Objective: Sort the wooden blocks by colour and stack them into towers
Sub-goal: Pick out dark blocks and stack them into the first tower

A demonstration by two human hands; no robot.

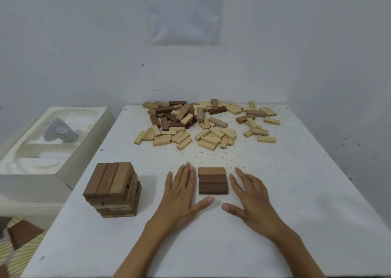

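Our left hand [180, 193] and right hand [251, 195] lie flat, empty; dark blocks [212, 180] sit between our fingers; a nudge could skew them.

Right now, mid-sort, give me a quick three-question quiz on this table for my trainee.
1. True or false: the left hand and the right hand each grip a block.
2. The stacked tower stands: A) left of the left hand, B) right of the right hand, C) behind the loose pile.
3. Fill in: ___ dark blocks lie side by side between the hands.
Key: 1 false, both hands lie open and flat on the table; 2 A; 3 three.
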